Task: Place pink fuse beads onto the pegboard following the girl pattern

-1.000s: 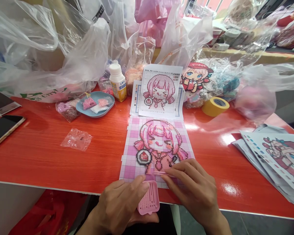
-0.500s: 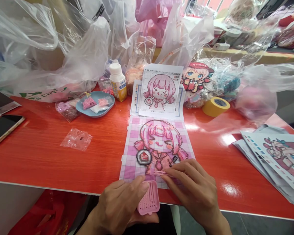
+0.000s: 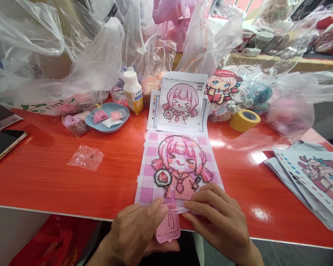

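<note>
My left hand (image 3: 140,227) is closed around a small pink bead tray (image 3: 168,225), which has grooves holding rows of pink beads. In the fingers of my right hand (image 3: 218,218) is a slim pair of pink tweezers (image 3: 180,210), its tips over the tray's far end. Just beyond both hands lies a pegboard (image 3: 145,192) on a purple-checked grid. A bead picture (image 3: 181,162) of a pink-haired figure covers much of it. Behind it leans a printed pattern sheet (image 3: 180,101) of the same figure.
At the left are a phone (image 3: 5,147), a small clear packet (image 3: 86,157) and a blue plate (image 3: 113,128) with bead bags. A white bottle (image 3: 133,92), yellow tape (image 3: 244,120) and plastic bags (image 3: 100,55) stand behind. Printed sheets (image 3: 313,181) lie at right.
My right hand has drawn the tweezers from the lower edge of the bead picture back toward me, to the tray. My left hand and the tray have stayed nearly still.
</note>
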`<move>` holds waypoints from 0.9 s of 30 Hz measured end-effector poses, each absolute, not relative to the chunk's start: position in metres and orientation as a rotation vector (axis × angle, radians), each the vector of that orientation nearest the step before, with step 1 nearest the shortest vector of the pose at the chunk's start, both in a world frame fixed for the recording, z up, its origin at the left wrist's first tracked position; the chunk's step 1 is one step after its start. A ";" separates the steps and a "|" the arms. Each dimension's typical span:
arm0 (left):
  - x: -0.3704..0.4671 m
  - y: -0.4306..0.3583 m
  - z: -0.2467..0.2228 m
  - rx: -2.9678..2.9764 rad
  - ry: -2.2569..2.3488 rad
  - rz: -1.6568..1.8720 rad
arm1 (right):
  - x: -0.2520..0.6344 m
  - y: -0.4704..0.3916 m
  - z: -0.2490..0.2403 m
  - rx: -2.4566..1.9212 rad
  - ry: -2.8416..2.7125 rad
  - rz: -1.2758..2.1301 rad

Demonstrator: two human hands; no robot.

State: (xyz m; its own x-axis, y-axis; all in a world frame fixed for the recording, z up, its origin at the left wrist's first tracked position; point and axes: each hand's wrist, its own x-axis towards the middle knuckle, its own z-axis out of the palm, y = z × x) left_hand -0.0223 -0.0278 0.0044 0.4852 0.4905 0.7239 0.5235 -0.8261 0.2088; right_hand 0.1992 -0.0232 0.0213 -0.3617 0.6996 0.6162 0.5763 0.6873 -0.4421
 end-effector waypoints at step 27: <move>-0.022 -0.028 0.006 -2.681 -0.893 -1.257 | 0.200 -0.023 0.022 -0.964 -2.070 0.207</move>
State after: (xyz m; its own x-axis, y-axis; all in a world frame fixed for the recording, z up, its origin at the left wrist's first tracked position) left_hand -0.0215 -0.0277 0.0056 0.5032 0.4804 0.7183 0.5197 -0.8323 0.1926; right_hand 0.1999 -0.0229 0.0215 -0.3675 0.6983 0.6143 0.5628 0.6928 -0.4509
